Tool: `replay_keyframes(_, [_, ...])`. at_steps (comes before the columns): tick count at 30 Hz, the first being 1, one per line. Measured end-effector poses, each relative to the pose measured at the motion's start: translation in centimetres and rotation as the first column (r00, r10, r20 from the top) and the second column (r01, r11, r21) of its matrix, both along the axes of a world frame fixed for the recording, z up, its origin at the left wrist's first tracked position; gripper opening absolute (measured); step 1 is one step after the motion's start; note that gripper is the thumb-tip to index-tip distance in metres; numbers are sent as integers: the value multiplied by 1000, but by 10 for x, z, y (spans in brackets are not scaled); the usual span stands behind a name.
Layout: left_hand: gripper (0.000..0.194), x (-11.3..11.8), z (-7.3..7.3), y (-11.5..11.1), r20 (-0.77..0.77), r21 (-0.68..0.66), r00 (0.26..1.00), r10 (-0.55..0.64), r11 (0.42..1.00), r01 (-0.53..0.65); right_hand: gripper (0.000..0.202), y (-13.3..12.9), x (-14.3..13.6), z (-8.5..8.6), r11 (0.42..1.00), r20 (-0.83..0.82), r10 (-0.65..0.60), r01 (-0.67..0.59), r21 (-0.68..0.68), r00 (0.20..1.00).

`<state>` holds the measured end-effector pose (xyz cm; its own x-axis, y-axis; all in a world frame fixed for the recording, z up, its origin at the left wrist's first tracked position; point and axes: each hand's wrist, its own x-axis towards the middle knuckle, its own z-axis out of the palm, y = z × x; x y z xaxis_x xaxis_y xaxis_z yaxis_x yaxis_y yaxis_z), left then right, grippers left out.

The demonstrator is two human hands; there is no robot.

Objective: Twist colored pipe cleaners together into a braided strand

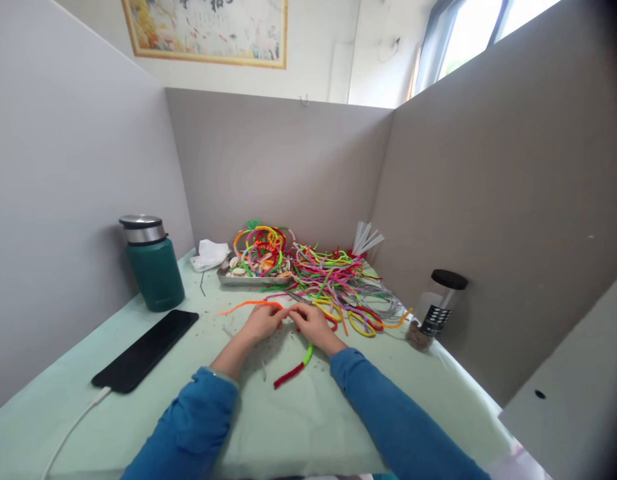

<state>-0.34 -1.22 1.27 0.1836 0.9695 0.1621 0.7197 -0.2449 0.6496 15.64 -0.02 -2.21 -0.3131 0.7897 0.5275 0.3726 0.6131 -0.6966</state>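
Observation:
My left hand [262, 323] and my right hand [311, 324] meet over the middle of the table, fingertips pinched together. An orange pipe cleaner [248, 303] runs out to the left from behind my left fingers. Below my right hand, a green and dark red pipe cleaner [292, 375] hangs or lies in a curve toward me. Both hands are closed on pipe cleaner, but the spot where the fingertips meet is mostly hidden. Just behind them, what looks like a pair of scissors [297, 296] is partly covered.
A heap of colourful pipe cleaners [333, 270] lies at the back. Beside it, a metal tray [253, 281] holds bent pipe-cleaner shapes and small pieces. Tissues [211, 253], a green bottle [155, 275], a cabled phone [146, 350] and a black-lidded jar [437, 310] stand around. Grey partitions [283, 153] enclose the table.

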Motion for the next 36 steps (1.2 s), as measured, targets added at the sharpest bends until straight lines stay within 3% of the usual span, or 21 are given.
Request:
replay_keyframes(10, [33,0,-1,5,47,-69,999,6,998,-3,21,0,-2,-3,1000,18,6,-6,-1,1000])
replay_keyframes(25, [36,-3,-17,18,43,23,999,19,1000,-20,19,0,-2,-2,1000,25,28,-28,2,999])
replay_keyframes(32, [35,-1,-14,14,-16,57,997,82,995,-81,20,-2,-1,0,1000,26,11,-12,10,1000])
replay_keyframes(36, [33,-1,-9,10,7,33,999,50,998,-50,21,-1,-1,-1,1000,36,12,-12,-3,999])
